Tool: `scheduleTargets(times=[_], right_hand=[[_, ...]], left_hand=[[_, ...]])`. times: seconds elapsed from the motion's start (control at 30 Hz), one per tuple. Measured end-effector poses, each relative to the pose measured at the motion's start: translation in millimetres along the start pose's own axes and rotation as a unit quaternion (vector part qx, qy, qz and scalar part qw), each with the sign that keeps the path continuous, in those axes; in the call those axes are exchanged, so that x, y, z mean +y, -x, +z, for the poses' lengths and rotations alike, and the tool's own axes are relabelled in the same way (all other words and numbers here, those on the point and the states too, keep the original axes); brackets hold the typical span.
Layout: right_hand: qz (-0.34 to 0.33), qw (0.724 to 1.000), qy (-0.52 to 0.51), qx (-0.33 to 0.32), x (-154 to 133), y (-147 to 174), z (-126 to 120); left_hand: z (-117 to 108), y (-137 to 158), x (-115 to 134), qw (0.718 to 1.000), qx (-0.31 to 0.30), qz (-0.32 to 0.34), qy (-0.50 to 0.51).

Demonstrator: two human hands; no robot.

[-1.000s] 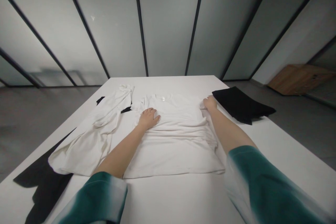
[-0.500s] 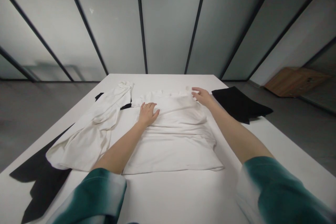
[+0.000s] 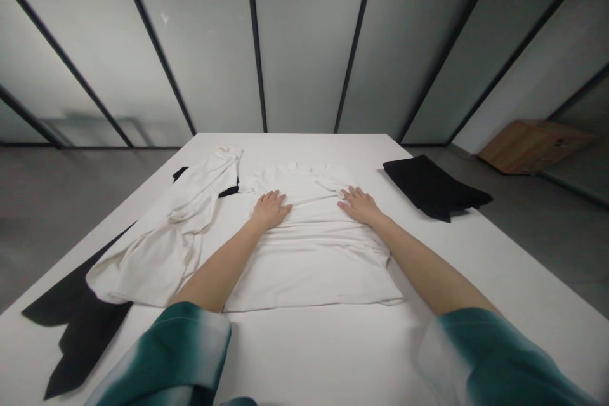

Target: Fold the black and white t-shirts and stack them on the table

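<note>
A white T-shirt (image 3: pixel 314 266) lies spread on the table in front of me, its hem toward me and its collar at the far end. Wrinkles run across its middle. My left hand (image 3: pixel 270 209) rests flat on its left side, fingers apart. On its right side, beside the folded-in sleeve, my right hand (image 3: pixel 360 204) lies palm down with fingers spread. Neither hand grips the cloth.
Left of the T-shirt lies a crumpled white garment (image 3: pixel 162 247), partly over black cloth (image 3: pixel 90 330). A folded black cloth (image 3: pixel 431 184) sits at the right edge of the white table (image 3: pixel 323 355). Beyond stand frosted panels and a wooden cabinet (image 3: pixel 535 146).
My right hand has come down from the far right corner of the T-shirt onto its right side. The right sleeve now lies folded inward. My left hand stays nearly in place.
</note>
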State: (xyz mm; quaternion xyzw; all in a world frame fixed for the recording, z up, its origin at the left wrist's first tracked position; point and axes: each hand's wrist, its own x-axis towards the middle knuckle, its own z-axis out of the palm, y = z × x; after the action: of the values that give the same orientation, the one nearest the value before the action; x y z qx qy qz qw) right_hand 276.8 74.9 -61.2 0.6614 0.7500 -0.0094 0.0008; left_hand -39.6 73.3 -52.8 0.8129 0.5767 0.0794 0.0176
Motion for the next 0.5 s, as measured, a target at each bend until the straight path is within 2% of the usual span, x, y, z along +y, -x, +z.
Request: scheduleTargets(times=[0.17,0.3,0.4,0.5], right_hand=[[0.007,1.0,-0.004,-0.011,1.5,-2.1,-9.3],[-0.035,0.998,-0.015,0.048,-13.1,8.8,-10.7],[-0.065,0.995,-0.027,0.067,-20.4,17.9,-5.9],[-0.069,0.996,-0.033,0.045,-20.3,21.2,-2.0]], left_hand=[[2.3,-0.7,0.4,1.0,0.001,0.011,0.012],[2.2,-5.6,-6.4,0.997,0.059,0.004,0.051],[0.0,-10.2,-17.6,0.989,0.108,-0.052,0.087],[-6.9,-11.4,-26.8,0.981,0.113,-0.128,0.096]])
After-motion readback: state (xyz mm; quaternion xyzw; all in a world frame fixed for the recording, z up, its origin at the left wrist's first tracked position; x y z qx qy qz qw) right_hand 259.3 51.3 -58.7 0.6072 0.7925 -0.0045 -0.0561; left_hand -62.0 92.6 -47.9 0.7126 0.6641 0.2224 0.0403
